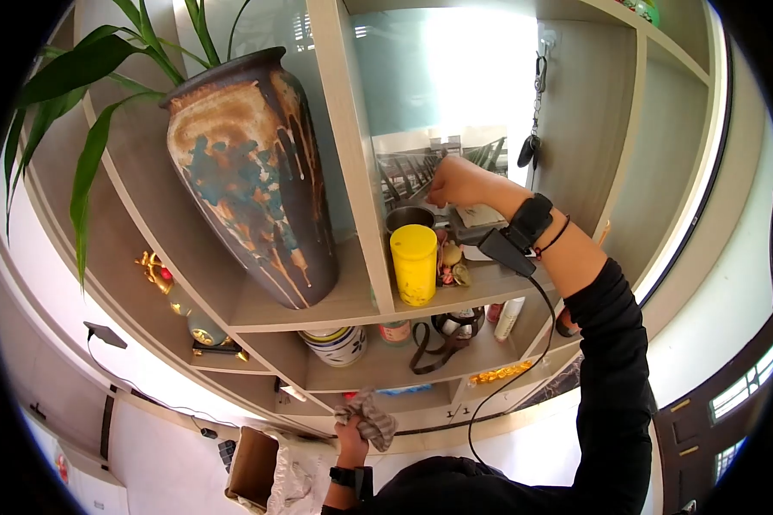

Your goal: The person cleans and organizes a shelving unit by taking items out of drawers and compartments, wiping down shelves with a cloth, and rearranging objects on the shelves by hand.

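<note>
My right hand [457, 182] reaches into the upper shelf compartment, fingers bent down above a dark round container [410, 218]; what its fingertips hold, if anything, is hidden. Just below stands a yellow cylindrical container [414, 266], upright, with small trinkets [452, 263] beside it. A grey box-like item [477, 221] lies behind my wrist. Low in the view, my left hand [350, 439] is closed on a striped grey-brown cloth [369, 421], which hangs bunched in front of the lower shelf.
A tall painted vase [253, 180] with a leafy plant fills the left compartment. Below are a patterned pot [335, 346], a dark strap [434, 350] and a white tube [508, 318]. Keys [530, 151] hang at right. An open cardboard box [253, 468] stands lower left.
</note>
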Demonstrator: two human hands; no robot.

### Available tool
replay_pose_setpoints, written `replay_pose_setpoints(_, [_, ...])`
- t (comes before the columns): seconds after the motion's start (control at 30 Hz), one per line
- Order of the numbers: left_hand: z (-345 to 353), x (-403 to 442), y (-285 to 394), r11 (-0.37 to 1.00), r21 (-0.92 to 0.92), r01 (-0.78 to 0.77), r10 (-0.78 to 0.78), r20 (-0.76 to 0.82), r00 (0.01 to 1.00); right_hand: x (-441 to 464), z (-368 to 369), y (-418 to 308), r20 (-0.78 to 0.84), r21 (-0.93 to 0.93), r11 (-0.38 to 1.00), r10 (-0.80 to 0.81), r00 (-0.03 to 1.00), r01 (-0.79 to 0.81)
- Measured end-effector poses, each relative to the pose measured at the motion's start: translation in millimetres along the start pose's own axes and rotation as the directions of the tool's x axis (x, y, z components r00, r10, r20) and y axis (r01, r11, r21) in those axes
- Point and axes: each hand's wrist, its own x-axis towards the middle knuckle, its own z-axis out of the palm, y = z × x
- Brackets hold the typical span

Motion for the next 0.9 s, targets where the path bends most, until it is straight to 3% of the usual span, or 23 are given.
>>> replay_pose_setpoints(0.13, [-6.2,5.0,-6.0,0.999,0.049,-0.001,-0.002,0.055,0.999,-4.8,1.2,6.2,-0.060,-0.165,0.986,-0.013,0.998,0.003])
replay_pose_setpoints(0.2, [-6.3,6.2,-7.9,0.998,0.058,-0.014,0.009,0.082,0.997,-10.5,-0.5,0.6,-0.174,-0.239,0.971,-0.043,0.984,0.001])
replay_pose_setpoints(0.3, [-3.6,6.8,-9.8,0.998,0.054,-0.016,0.012,0.081,0.997,-16.7,-9.2,-9.0,-0.134,-0.114,0.989,0.080,0.988,-0.095])
replay_pose_setpoints(0.43, [4.3,1.3,-7.3,0.997,0.075,0.014,-0.017,0.038,0.999,-14.7,-8.4,-11.5,-0.135,-0.095,0.976,0.183,0.974,-0.196])
replay_pose_setpoints(0.5, [6.1,-0.1,-6.3,0.998,0.053,0.023,-0.026,0.060,0.998,-10.8,-8.0,-11.0,-0.121,-0.016,0.947,0.317,0.941,-0.321])
replay_pose_setpoints(0.63, [-3.0,6.4,-14.0,0.998,0.053,0.024,-0.024,0.010,1.000,-14.9,-3.6,-10.8,-0.137,0.011,0.956,0.293,0.946,-0.294])
replay_pose_setpoints(0.7, [-3.7,7.3,-14.9,0.999,0.042,0.004,-0.007,0.087,0.996,-17.8,5.1,-8.9,-0.155,-0.033,0.985,0.164,0.974,-0.171])
replay_pose_setpoints(0.9, [-5.5,7.5,-15.1,0.996,0.082,-0.018,0.010,0.101,0.995,-23.6,13.0,-13.7,-0.249,-0.064,0.993,0.081,0.965,-0.100])
